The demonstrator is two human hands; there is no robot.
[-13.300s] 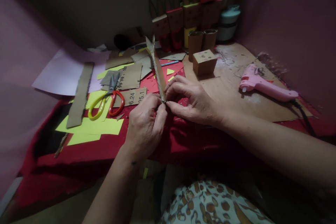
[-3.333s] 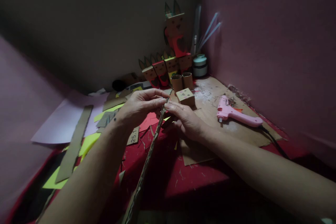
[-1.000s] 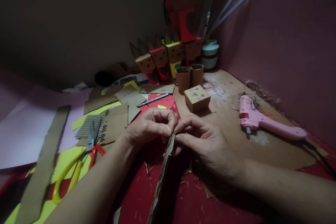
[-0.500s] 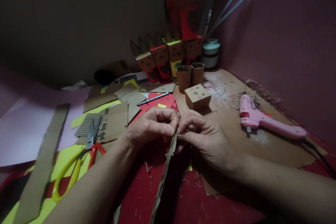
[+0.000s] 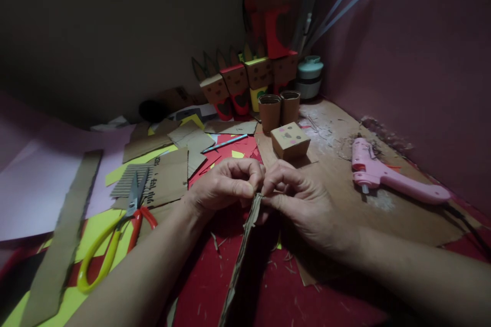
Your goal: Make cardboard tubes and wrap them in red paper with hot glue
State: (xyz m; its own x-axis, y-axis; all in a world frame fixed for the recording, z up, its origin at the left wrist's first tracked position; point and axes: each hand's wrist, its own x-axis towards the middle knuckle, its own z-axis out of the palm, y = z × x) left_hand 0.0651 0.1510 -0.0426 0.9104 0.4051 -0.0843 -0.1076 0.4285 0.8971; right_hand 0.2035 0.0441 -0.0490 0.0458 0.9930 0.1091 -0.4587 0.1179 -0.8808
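A long, narrow cardboard strip (image 5: 242, 248), seen edge-on with a frayed edge, runs from my fingertips down toward the bottom of the view. My left hand (image 5: 226, 184) pinches its far end between thumb and fingers. Right beside it, my right hand (image 5: 299, 199) pinches the same end from the other side, the two hands nearly touching. The exact spot under the fingertips is partly hidden. Just beyond my hands sits a small cardboard box (image 5: 290, 141) with a face drawn on top.
Scissors (image 5: 132, 209) with yellow and red handles lie left on cardboard and paper scraps. A pink glue gun (image 5: 391, 173) rests at right on a cardboard sheet (image 5: 337, 163). Behind stand two cardboard tubes (image 5: 269, 112), several box-headed figures (image 5: 236, 84) and a teal-lidded container (image 5: 310, 76).
Both hands keep their pinch on the cardboard strip, nearly still. The whole scene has shifted very slightly in view.
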